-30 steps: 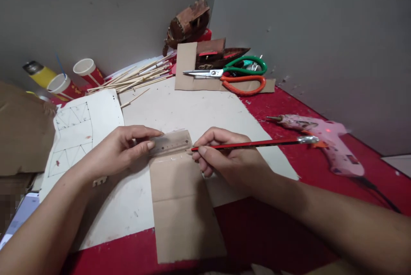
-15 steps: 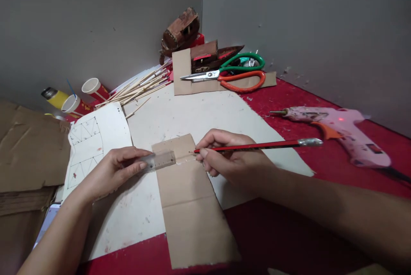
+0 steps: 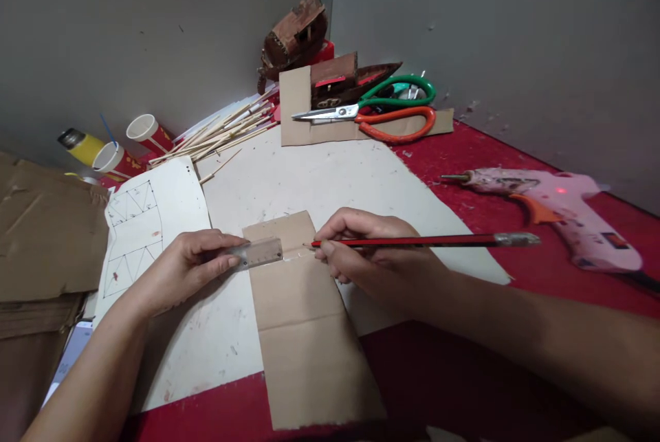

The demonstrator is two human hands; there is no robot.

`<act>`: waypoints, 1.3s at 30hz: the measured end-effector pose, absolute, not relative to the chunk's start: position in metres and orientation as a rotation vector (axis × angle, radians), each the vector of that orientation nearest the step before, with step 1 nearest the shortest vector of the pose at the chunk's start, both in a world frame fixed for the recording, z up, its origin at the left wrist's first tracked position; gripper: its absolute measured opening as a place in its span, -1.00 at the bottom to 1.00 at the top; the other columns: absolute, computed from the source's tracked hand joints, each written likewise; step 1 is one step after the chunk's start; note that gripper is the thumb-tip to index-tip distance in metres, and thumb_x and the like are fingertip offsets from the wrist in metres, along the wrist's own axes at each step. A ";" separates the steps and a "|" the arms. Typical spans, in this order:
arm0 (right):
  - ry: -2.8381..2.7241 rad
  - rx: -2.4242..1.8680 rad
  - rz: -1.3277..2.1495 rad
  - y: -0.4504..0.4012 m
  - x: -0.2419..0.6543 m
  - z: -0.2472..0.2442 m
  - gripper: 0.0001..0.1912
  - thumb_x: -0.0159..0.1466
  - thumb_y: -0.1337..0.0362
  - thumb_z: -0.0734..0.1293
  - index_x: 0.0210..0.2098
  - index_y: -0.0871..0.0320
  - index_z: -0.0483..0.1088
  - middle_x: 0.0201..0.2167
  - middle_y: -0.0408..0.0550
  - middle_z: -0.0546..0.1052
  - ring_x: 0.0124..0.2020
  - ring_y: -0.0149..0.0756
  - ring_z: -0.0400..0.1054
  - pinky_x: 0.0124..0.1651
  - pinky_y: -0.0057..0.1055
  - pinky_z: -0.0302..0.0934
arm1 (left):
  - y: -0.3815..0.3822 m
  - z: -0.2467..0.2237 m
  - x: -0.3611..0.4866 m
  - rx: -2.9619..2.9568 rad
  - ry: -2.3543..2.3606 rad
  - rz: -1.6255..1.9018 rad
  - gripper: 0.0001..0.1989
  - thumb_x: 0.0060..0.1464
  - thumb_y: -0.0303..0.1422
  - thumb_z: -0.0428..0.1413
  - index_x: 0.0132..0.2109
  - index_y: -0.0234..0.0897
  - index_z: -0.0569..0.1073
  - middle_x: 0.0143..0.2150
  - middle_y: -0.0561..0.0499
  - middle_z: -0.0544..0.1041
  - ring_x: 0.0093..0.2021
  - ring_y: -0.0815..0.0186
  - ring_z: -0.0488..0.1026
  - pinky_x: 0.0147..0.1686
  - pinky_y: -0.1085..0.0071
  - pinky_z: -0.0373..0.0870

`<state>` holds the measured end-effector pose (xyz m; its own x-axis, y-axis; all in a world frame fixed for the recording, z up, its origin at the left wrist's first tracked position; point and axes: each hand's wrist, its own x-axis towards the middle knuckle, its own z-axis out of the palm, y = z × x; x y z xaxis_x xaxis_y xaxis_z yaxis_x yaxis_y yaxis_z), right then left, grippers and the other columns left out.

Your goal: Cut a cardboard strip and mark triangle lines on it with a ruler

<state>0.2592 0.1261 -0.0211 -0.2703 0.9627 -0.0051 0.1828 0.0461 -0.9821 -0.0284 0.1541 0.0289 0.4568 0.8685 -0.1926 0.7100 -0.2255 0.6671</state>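
A strip of brown cardboard [image 3: 304, 346] lies lengthwise in front of me, with a crease across its middle. My left hand [image 3: 199, 267] pinches the end of a clear ruler [image 3: 262, 254], whose free end rests over the strip's left edge. In my right hand [image 3: 366, 246] is a red and black pencil [image 3: 438, 240], held in a writing grip. Its tip is at the cardboard's upper part, right of the ruler's end; whether it touches I cannot tell. Under the strip is a large white sheet [image 3: 206, 352].
Scissors [image 3: 397, 102] with green and orange handles lie on cardboard at the back, before brown model boats [image 3: 293, 33]. A pink glue gun [image 3: 562, 208] with a red light lies right. Thin wooden sticks [image 3: 221, 133], paper cups [image 3: 144, 133] and a drawing [image 3: 139, 229] are left.
The view has shifted slightly, so background things sit a little higher and spread outward. Both hands keep their hold on the ruler and the pencil, with little movement over the cardboard.
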 end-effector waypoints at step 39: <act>-1.592 -1.342 1.177 0.118 0.259 -0.011 -0.61 0.40 -0.02 0.22 0.01 0.07 0.49 -0.18 0.01 0.66 -0.21 -0.17 0.56 -0.25 -0.32 0.43 | 0.130 0.020 -0.036 1.949 1.441 0.473 -0.72 0.18 -0.27 0.19 -0.01 -0.26 0.63 -0.10 -0.08 0.68 -0.18 0.26 0.60 -0.16 0.42 0.55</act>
